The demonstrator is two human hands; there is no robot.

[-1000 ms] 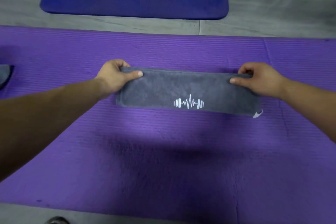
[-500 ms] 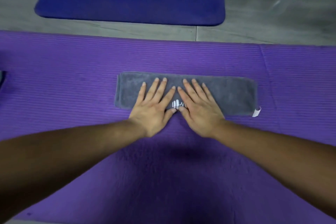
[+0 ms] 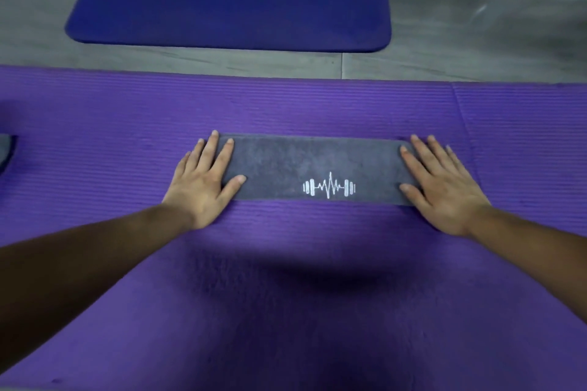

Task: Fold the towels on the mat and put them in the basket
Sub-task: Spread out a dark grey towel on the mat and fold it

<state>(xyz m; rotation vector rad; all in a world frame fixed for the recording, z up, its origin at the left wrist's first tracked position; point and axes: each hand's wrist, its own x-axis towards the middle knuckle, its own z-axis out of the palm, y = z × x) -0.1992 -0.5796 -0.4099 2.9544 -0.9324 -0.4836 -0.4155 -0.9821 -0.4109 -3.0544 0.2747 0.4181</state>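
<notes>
The grey towel [image 3: 317, 168], folded into a long narrow strip with its white barbell logo [image 3: 329, 187] facing up, lies flat across the middle of the purple mat [image 3: 317, 105]. Your left hand [image 3: 203, 179] presses its left end and your right hand [image 3: 440, 182] its right end, both palms down, fingers straight and spread. Beyond the mat, a blue mat [image 3: 228, 0] lies on the grey floor [image 3: 444, 41].

Grey towel [image 3: 305, 165], folded into a long narrow strip, flat on the purple mat [image 3: 95, 124], in the mat's far half, long side parallel to the mat's far edge. White barbell-and-pulse logo [image 3: 329, 187] face up, near the strip's near edge. Short ends under the flat left hand [image 3: 203, 181] and right hand [image 3: 441, 187]. Second grey piece [image 3: 5, 152] at the mat's left, mostly out of view.
</notes>
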